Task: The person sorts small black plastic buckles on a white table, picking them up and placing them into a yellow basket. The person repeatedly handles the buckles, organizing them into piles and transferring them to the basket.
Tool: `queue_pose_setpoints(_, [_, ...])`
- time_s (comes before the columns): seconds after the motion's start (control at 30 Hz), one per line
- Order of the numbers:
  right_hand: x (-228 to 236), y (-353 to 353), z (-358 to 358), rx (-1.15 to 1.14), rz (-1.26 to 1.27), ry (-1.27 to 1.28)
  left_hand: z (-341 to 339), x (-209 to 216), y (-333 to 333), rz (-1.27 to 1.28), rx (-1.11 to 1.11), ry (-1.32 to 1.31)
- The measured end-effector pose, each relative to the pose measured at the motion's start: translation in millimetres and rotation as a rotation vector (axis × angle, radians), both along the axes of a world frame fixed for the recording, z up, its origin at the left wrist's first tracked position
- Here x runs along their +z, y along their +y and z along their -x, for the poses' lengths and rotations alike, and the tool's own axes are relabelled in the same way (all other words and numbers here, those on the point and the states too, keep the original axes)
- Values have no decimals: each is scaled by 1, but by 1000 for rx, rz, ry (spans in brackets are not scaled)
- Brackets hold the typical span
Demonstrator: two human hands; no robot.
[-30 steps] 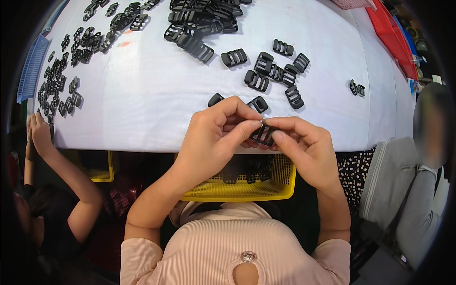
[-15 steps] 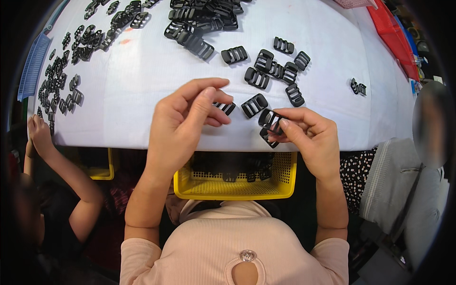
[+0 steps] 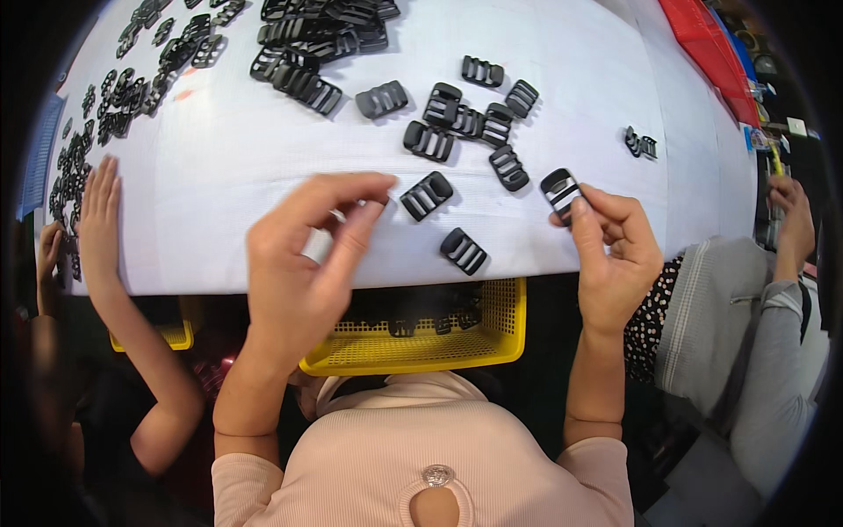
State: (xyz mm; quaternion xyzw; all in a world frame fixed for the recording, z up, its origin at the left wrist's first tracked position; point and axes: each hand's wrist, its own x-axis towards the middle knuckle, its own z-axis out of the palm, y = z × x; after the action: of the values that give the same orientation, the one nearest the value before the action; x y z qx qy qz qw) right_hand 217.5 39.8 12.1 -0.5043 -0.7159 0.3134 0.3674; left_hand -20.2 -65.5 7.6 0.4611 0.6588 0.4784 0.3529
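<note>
Pinched between my right thumb and fingers (image 3: 615, 255) is a black plastic strap buckle (image 3: 560, 195), tilted up over the table's near part. My left hand (image 3: 303, 250), slightly smeared by motion, hovers left of centre, its thumb and forefinger curved and apart. A dark bit shows by its fingertips; whether that is a buckle lying behind them I cannot make out. Just right of that hand lies a loose buckle (image 3: 426, 195), and another buckle (image 3: 463, 252) is near the table's front edge. Beyond them is a loose cluster of several buckles (image 3: 470, 121).
A large buckle heap (image 3: 325, 39) lies at the far side of the white table (image 3: 597, 97). Below its edge is a yellow basket (image 3: 413, 358) containing buckles. At left, a co-worker's hand (image 3: 101, 215) rests beside more buckles. A red bin (image 3: 707, 57) stands far right, near another person's hand (image 3: 793, 215).
My right hand has moved right with its buckle, away from the one by the edge. My left finger and thumb have drawn closer. The whole view has shifted; a co-worker's hand appears at right.
</note>
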Motion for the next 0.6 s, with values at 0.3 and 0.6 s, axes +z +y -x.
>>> queue_pose_setpoints(0.3, [17,-22,10,89,316,226,-40,0,41,240,-305,-738])
queue_pose_setpoints(0.6, [15,-38,20,124,66,81,-49,-6,37,118,-231,-721])
